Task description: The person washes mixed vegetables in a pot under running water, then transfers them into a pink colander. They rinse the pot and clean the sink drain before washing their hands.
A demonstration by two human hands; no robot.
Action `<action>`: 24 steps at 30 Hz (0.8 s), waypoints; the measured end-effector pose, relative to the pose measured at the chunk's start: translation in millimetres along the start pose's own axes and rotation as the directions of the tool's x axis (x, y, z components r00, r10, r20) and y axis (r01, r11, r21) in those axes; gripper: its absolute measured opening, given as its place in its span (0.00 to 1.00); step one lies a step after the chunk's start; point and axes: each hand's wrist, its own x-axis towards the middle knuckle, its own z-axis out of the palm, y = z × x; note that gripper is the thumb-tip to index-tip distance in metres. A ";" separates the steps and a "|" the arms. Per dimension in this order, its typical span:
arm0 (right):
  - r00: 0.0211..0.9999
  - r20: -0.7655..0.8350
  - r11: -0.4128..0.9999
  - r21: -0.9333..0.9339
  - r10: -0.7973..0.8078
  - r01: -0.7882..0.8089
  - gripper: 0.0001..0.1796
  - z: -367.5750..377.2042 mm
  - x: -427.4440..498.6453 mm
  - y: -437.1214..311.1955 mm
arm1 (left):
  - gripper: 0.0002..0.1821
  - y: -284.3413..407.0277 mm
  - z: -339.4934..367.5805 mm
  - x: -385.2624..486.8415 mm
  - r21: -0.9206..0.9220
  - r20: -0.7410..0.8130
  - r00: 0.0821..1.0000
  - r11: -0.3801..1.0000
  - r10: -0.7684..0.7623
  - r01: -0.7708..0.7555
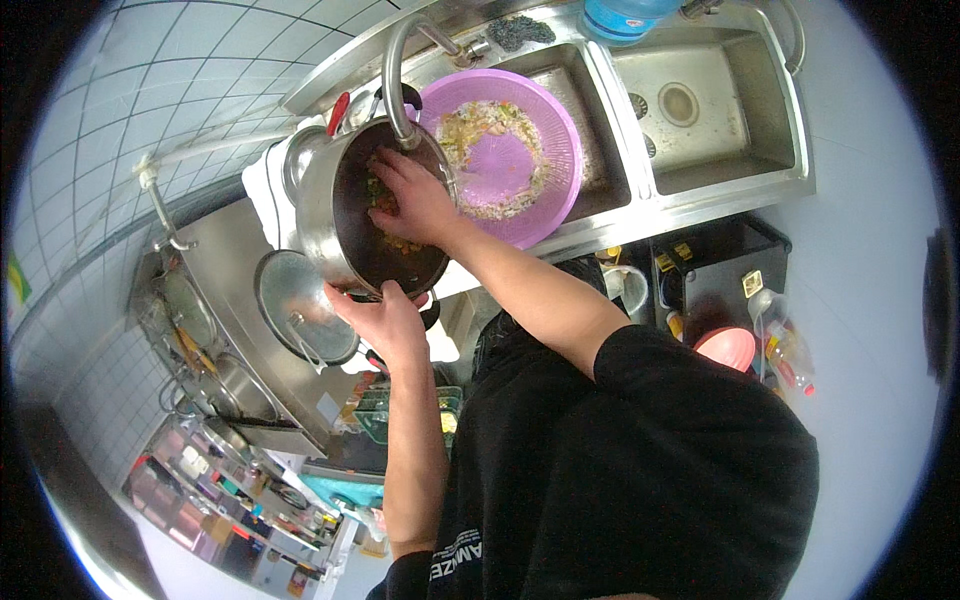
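Observation:
A large stainless steel pot (319, 217) is tilted, its mouth facing the purple plastic colander (499, 169) beside it. My left hand (390, 322) grips the pot's near rim, thumb at the edge. Inside the pot is my right hand (412, 199), its fingers apart over vegetable scraps (382, 199) on the dark inner surface. Some fingertips are hard to make out there. A ring of rice and vegetable bits (536, 184) lies in the colander, which sits over the left sink basin (600, 150). The curved faucet (394, 67) ends above the pot's mouth.
Left of the pot, a glass lid (307, 307) rests on the steel counter (236, 262). A second sink basin (757, 112) is at right, with a blue water jug (626, 19) behind. Below stand a black cabinet (720, 259) and a pink bowl (727, 349).

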 end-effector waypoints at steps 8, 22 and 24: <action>1.000 0.007 1.000 -0.013 0.025 -0.025 0.43 -1.5 1.2 3.7 | 0.47 -2.8 6.1 0.7 0.021 0.003 0.999 0.999 0.039 -0.039; 1.000 -0.017 1.000 -0.002 0.001 -0.001 0.41 -10.2 0.5 13.7 | 0.47 -0.2 19.1 -2.7 0.108 0.029 0.993 0.987 0.117 -0.120; 1.000 -0.014 1.000 -0.021 0.010 -0.011 0.41 -10.8 -0.5 15.2 | 0.47 -2.0 20.9 -3.7 0.112 0.008 0.995 0.989 0.097 -0.097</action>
